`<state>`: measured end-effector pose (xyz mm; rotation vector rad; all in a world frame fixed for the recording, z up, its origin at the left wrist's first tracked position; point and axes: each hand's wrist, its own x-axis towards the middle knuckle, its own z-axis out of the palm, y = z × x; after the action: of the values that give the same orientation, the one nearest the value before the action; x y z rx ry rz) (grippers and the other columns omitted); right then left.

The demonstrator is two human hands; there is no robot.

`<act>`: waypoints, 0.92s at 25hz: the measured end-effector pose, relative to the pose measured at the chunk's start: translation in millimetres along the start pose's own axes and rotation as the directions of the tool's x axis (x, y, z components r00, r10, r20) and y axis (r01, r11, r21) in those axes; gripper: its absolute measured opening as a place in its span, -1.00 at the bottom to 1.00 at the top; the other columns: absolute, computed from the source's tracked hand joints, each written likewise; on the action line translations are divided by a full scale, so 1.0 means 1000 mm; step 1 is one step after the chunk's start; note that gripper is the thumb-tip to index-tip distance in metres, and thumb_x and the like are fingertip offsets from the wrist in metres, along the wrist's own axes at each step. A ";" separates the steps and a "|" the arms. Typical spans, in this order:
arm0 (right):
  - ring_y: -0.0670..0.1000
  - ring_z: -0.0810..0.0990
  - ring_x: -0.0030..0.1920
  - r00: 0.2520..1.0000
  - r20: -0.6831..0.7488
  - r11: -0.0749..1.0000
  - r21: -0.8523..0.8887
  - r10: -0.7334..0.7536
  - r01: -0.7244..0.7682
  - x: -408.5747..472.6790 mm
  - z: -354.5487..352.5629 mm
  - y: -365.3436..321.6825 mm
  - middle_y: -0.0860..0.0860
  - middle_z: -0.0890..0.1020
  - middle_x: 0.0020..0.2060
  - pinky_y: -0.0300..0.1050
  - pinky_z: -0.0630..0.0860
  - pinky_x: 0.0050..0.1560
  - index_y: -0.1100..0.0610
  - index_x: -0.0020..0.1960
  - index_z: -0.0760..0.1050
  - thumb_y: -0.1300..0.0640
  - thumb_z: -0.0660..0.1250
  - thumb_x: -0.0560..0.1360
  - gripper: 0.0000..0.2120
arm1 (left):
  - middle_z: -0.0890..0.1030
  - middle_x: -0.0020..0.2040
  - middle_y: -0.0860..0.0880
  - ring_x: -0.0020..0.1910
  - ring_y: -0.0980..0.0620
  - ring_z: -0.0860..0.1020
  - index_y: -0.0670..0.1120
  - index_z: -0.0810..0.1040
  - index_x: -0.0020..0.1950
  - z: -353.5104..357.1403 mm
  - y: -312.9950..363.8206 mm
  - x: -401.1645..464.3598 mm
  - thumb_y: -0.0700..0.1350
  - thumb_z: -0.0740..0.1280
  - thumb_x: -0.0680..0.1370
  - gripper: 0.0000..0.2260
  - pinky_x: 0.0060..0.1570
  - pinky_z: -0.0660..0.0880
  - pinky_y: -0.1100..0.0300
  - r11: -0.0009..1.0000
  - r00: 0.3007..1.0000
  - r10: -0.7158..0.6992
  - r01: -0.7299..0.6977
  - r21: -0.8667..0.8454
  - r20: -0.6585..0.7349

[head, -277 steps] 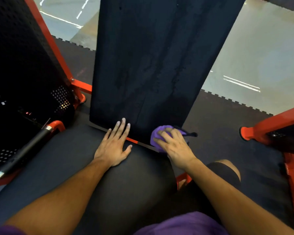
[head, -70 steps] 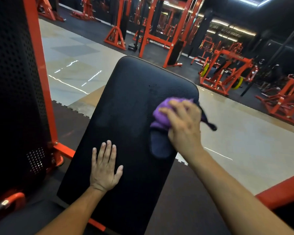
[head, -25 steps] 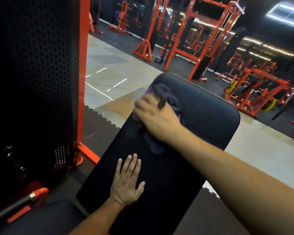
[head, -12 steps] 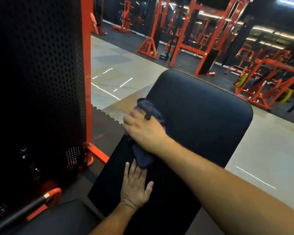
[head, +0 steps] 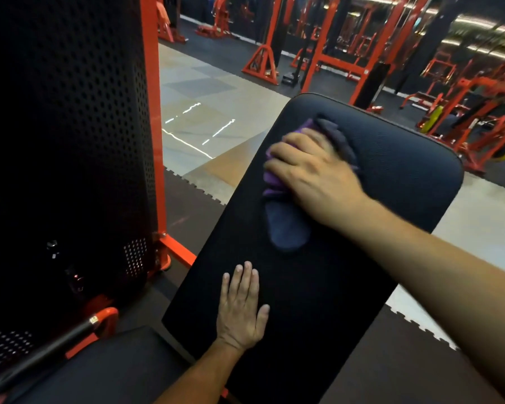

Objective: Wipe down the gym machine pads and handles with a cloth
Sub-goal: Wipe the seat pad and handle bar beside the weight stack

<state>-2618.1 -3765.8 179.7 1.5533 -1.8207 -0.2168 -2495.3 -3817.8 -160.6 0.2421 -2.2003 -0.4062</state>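
Pressing purple cloth [head: 273, 177] under curled right hand [head: 312, 173] on back pad [head: 391, 176], left hand [head: 239, 310] flat; no legible writing.

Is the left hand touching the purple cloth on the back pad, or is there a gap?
Apart. The head view shows the left hand flat low on the back pad, with bare black pad between its fingers and the purple cloth.

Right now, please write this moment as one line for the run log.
right hand: presses purple cloth on back pad, upper part | left hand: flat on pad, lower | handle: untouched
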 end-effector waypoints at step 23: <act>-0.19 0.48 0.24 0.722 0.544 0.487 0.533 0.429 -0.691 -0.370 -0.108 0.042 -0.28 0.52 0.20 -0.05 0.45 0.27 -0.17 0.18 0.56 0.29 0.24 0.35 -0.48 | 0.49 0.45 -0.08 0.44 -0.07 0.49 -0.16 0.41 0.50 -0.008 0.282 0.024 -0.21 0.36 0.56 -0.51 0.39 0.45 0.03 0.684 0.942 0.303 -0.110 -0.721 0.143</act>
<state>-2580.3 -3383.3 129.9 1.2693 -2.8337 0.6857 -2512.4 -3564.7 -34.0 -0.5134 -2.1001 -1.1671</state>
